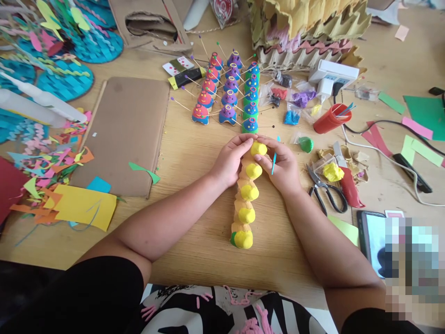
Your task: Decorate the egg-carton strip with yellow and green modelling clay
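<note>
A strip of egg carton lies lengthwise on the table, with several yellow clay caps on its bumps and a bit of green clay at the near end. My left hand pinches the strip's far end from the left. On the other side, my right hand has its thumb against the far yellow cap, and a thin blue tool rests among its fingers. Beyond my hands stand rows of decorated carton figures: red, purple and blue-green, with pins stuck in them.
Brown cardboard and paper scraps are at the left. Scissors, yellow clay, green clay, a red cup and a phone lie right. Egg cartons are stacked at the back.
</note>
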Available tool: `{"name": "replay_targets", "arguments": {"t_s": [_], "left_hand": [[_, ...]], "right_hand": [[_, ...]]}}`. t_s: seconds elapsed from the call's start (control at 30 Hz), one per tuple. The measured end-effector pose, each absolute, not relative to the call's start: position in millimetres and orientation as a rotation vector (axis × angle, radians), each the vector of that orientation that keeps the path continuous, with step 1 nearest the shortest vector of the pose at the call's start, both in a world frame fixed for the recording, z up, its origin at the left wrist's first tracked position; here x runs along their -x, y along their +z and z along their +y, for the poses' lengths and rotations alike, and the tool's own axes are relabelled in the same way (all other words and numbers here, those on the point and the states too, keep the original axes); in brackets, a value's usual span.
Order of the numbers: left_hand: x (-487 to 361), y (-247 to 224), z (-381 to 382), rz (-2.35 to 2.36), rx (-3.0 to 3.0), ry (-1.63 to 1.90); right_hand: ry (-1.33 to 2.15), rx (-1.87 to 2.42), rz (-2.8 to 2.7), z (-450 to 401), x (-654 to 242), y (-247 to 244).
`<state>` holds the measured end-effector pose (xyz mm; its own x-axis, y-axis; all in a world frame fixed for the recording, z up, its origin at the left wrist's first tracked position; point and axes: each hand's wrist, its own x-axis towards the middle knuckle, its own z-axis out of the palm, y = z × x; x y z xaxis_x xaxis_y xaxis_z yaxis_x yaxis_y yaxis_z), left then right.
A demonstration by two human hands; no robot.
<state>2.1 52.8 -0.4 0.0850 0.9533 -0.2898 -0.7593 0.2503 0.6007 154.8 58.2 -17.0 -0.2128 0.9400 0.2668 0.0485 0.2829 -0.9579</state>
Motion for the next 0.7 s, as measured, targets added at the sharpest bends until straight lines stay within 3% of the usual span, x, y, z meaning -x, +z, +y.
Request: {"name": "replay_targets", "arguments": {"t_s": [0.7], "left_hand": [[5.6, 4.1, 56.4, 0.721, -0.214, 1.173]], "right_hand": [[1.151, 0.880, -1.520, 55.6, -154.5, -10.5]]}}
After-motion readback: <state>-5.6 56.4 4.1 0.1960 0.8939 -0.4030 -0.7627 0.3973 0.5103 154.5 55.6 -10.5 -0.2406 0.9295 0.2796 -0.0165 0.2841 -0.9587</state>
